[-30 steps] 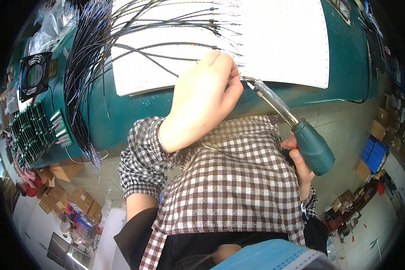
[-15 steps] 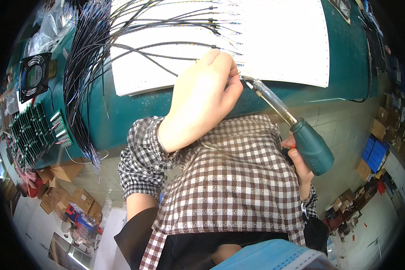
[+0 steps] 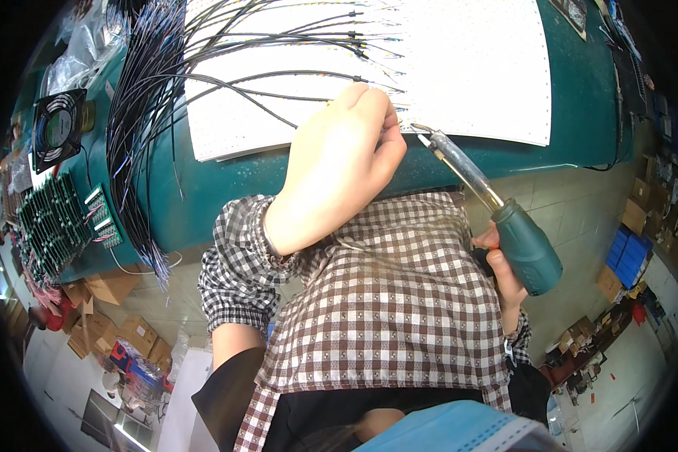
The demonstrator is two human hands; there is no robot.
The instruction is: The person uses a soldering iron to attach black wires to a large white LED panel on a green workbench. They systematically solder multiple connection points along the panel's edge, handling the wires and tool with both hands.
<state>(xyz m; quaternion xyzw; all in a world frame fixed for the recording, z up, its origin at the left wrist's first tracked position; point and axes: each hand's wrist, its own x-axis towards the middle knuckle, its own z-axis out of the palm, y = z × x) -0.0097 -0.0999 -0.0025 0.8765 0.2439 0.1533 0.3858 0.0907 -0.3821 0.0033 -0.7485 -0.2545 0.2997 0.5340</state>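
We work over a green table (image 3: 241,175), its near edge just in front of our checked apron (image 3: 384,301). Our left hand (image 3: 344,154) lies back upward over the near edge of the white paper sheets (image 3: 474,75), its fingers bent and drawn close together at the right. A black cable passes beneath it, and coloured wire ends show just past the fingertips; the fingers hide whether they pinch one of these, so we cannot tell.

Our right hand (image 3: 508,283) is closed around the green handle of a soldering iron (image 3: 521,241), with the thumb and a finger showing on the handle's left side. The iron slants far and left from our right hand, its metal barrel reaching over the table's near edge. Its dark bent tip is just beside the fingertips of our left hand, close to the wire ends; we cannot tell whether it touches them.

Farther off on the sheets, more black cables (image 3: 301,73) lie side by side, their stripped-back, thin wires (image 3: 388,56) fanned toward the right. To the left, a thick bundle of dark wires (image 3: 132,128) runs down across the table and over its near edge. Left of that bundle stand a square black fan (image 3: 57,128) and, nearer us, a row of green circuit boards (image 3: 51,230).
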